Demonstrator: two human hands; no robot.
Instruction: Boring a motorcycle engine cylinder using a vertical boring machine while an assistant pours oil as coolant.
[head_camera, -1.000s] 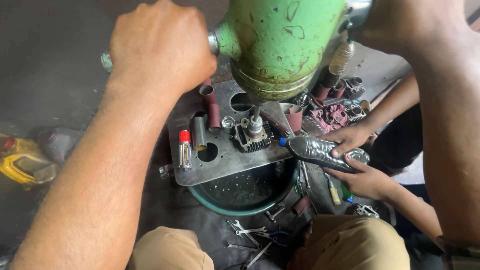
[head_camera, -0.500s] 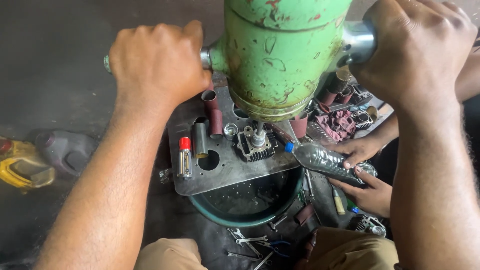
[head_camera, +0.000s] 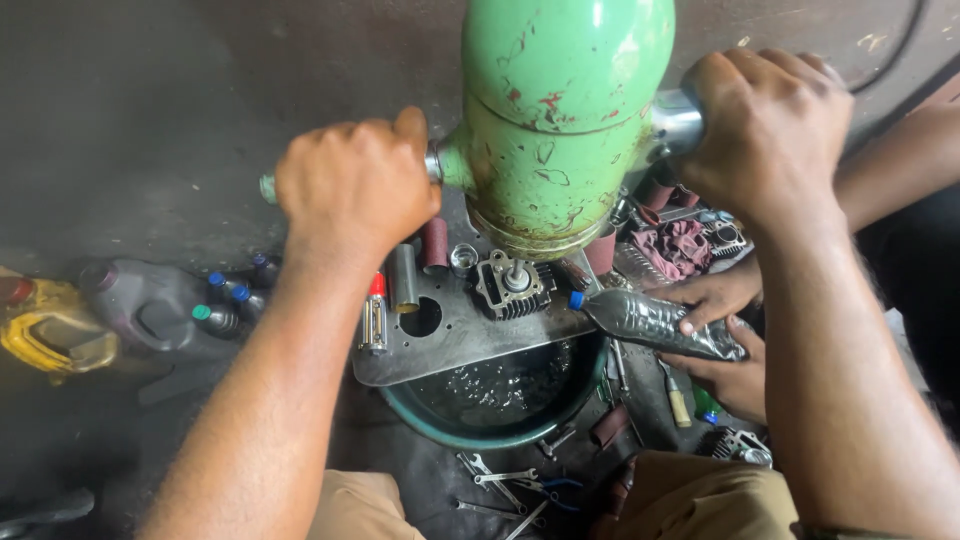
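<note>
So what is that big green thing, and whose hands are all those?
The picture comes from a camera on a person's head, looking down. The big green thing is a heavy machine with a handle sticking out each side. The person's left hand grips one handle and the right hand grips the other. Under the machine a small metal engine part sits on a grey metal plate that lies over a round basin of dark liquid. The two other hands on the right belong to another person, who holds a squashed plastic bottle with a blue cap, pointed at the part. Small tools lie on the floor nearby.
</note>
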